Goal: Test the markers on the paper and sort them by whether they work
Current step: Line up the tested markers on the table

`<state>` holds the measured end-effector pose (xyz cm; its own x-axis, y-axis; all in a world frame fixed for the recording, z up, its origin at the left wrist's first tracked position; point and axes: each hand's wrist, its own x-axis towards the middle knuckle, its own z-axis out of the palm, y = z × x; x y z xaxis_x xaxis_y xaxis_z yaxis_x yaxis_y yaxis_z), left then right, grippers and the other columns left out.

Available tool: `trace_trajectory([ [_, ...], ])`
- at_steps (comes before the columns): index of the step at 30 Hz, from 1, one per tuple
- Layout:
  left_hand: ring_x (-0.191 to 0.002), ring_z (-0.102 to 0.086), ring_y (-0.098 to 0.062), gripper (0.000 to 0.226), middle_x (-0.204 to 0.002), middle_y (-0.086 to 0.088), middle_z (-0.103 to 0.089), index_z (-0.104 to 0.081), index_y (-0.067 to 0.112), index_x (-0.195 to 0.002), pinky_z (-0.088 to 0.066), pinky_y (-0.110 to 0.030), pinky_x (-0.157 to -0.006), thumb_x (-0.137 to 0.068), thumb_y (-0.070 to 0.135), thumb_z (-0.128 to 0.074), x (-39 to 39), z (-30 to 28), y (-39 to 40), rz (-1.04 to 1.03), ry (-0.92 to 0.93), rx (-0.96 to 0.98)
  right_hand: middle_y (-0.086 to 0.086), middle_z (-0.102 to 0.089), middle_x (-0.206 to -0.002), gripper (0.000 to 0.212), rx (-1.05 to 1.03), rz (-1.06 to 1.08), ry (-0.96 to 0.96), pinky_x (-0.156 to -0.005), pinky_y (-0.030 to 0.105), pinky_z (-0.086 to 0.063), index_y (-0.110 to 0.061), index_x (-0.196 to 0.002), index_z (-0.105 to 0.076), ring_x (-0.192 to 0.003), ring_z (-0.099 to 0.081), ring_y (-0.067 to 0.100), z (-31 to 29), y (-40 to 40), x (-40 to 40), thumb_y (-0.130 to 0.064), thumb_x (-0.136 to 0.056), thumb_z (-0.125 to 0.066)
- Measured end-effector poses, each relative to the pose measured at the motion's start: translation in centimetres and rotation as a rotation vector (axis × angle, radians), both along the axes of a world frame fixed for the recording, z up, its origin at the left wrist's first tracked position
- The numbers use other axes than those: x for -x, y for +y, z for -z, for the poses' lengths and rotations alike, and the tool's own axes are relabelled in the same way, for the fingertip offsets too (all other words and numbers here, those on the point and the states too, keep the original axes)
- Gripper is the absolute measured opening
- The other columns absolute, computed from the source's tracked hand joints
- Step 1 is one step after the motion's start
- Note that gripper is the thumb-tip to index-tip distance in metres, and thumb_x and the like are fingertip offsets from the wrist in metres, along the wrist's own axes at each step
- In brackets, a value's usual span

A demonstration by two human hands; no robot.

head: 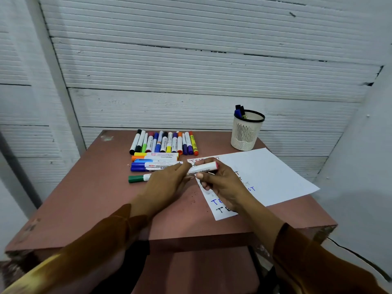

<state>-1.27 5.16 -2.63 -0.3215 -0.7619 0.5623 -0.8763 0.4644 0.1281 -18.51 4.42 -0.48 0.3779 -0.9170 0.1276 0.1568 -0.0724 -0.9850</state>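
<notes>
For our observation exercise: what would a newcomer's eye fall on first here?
First, the two hands meeting mid-table: the right hand grips a white marker with a pink end, and the left hand touches its other end. Next, the colourful marker row at the table's far edge, then the paper with "TEST" written repeatedly.

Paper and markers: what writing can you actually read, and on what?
"TEST", in red, partly hidden by the hands: top of the paper.
"ST" in blue: mid paper.
"TE" in blue, "TE" in black: paper's near edge.
"BEIFA": blue marker.
Other marker labels: too blurred.
</notes>
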Motion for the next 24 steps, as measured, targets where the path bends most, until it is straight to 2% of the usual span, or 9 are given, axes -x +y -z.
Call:
trace_trajectory([
  [4,-0.055,-0.062,-0.016,0.051,-0.07,0.002,-0.068,-0.044,0.029,-0.114,-0.039,-0.024,-0.041,-0.093,0.062,-0.012,-0.3,0.0,0.3,0.021,0.038,0.057,0.009,-0.06,-0.071,0.016,0.007,0.095,-0.017,-0.054,0.02,-0.042,-0.01,-0.09,-0.065,-0.056,-0.051,0.011,0.3,0.1,0.1,0.004,-0.083,-0.061],
  [7,-0.065,-0.064,-0.019,0.064,-0.079,0.0,-0.067,-0.031,0.033,-0.13,-0.034,-0.022,-0.047,-0.083,0.075,-0.024,0.1,-0.5,0.7,-0.048,0.091,-0.02,0.012,-0.061,-0.079,0.01,0.009,0.068,-0.113,-0.057,0.022,-0.046,-0.009,-0.092,-0.061,-0.061,-0.057,0.015,0.1,-0.1,0.7,-0.009,-0.082,-0.063],
  [9,-0.078,-0.064,-0.02,0.08,-0.09,0.0,-0.065,-0.022,0.028,-0.139,-0.04,-0.026,-0.056,-0.077,0.077,-0.029,0.5,-0.7,0.7,-0.123,0.103,-0.136,0.015,-0.067,-0.086,0.032,-0.053,0.086,-0.231,-0.059,0.026,-0.053,-0.008,-0.097,-0.053,-0.067,-0.065,0.021,-0.3,-0.6,1.7,-0.027,-0.074,-0.065],
  [11,-0.083,-0.062,-0.017,0.074,-0.093,0.0,-0.064,-0.025,0.027,-0.138,-0.042,-0.027,-0.062,-0.078,0.07,-0.033,0.7,-0.7,0.6,-0.135,0.057,-0.176,0.02,-0.067,-0.094,0.037,-0.095,0.145,-0.31,-0.065,0.032,-0.057,-0.011,-0.099,-0.046,-0.076,-0.07,0.03,-0.7,-1.1,3.1,-0.034,-0.074,-0.061],
  [14,-0.087,-0.06,-0.016,0.053,-0.096,0.002,-0.064,-0.044,0.03,-0.126,-0.046,-0.029,-0.068,-0.086,0.064,-0.041,0.8,-0.9,0.4,-0.055,0.019,-0.132,0.015,-0.067,-0.086,0.034,-0.07,0.241,-0.341,-0.063,0.03,-0.058,-0.012,-0.095,-0.047,-0.071,-0.07,0.026,-0.9,-1.3,4.9,-0.032,-0.074,-0.064],
  [17,-0.081,-0.056,-0.012,0.046,-0.09,0.008,-0.059,-0.055,0.033,-0.118,-0.042,-0.027,-0.064,-0.085,0.063,-0.044,1.4,-0.9,0.0,0.019,-0.042,-0.167,0.005,-0.058,-0.068,0.026,0.01,0.381,-0.216,-0.042,0.016,-0.04,-0.018,-0.083,-0.051,-0.044,-0.048,0.008,-0.7,-1.1,6.1,-0.013,-0.075,-0.075],
  [20,-0.082,-0.056,-0.009,0.06,-0.1,0.01,-0.062,-0.056,0.038,-0.121,-0.037,-0.024,-0.058,-0.078,0.074,-0.034,1.8,-0.3,-0.2,0.052,-0.117,-0.204,0.007,-0.05,-0.064,0.02,0.048,0.525,-0.116,-0.036,0.015,-0.027,-0.017,-0.081,-0.05,-0.034,-0.036,0.007,-0.6,-0.9,7.2,0.0,-0.085,-0.06],
  [22,-0.081,-0.058,-0.007,0.072,-0.102,0.009,-0.064,-0.057,0.039,-0.12,-0.037,-0.021,-0.058,-0.071,0.078,-0.022,1.8,0.2,-0.3,0.077,-0.101,-0.216,0.008,-0.057,-0.067,0.016,0.054,0.522,-0.145,-0.038,0.018,-0.036,-0.013,-0.083,-0.051,-0.036,-0.048,0.014,-0.6,-0.6,7.7,0.001,-0.088,-0.053],
  [24,-0.08,-0.058,-0.006,0.066,-0.1,0.009,-0.065,-0.058,0.038,-0.119,-0.041,-0.022,-0.06,-0.075,0.077,-0.029,1.7,0.4,-0.4,0.082,-0.086,-0.223,0.009,-0.063,-0.072,0.013,0.025,0.488,-0.135,-0.048,0.026,-0.05,-0.01,-0.081,-0.052,-0.048,-0.059,0.021,-0.4,-0.5,7.8,-0.001,-0.09,-0.05],
])
